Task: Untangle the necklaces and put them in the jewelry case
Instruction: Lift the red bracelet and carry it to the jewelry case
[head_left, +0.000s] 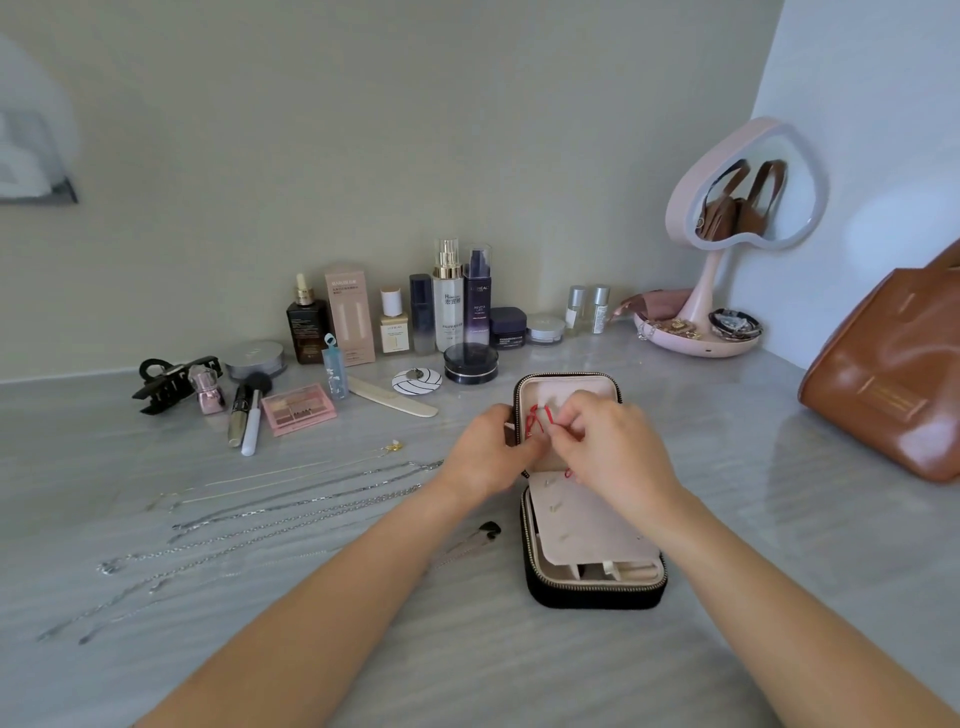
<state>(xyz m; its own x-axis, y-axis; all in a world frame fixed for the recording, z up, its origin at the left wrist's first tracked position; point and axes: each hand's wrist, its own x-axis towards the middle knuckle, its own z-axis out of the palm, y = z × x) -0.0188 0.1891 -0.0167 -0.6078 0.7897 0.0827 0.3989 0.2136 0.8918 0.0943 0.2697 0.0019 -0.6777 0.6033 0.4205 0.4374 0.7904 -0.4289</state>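
Observation:
A black zip jewelry case (592, 587) with a pale pink lining lies open on the grey table. A red cord necklace (536, 420) hangs against the inside of its raised lid. My left hand (488, 457) and my right hand (608, 447) meet over the case hinge, and both pinch the red cord. A bit of the red cord shows below my right hand. Several silver and gold chain necklaces (291, 506) lie stretched out in rows on the table to the left. A small dark pendant piece (485, 532) lies beside the case.
Cosmetic bottles and jars (447, 306) line the back wall. A hair claw (171, 382), brushes and a pink palette (298, 408) sit at the left. A heart mirror (748, 192) on a pink tray stands back right, and a brown bag (893, 374) at the right edge.

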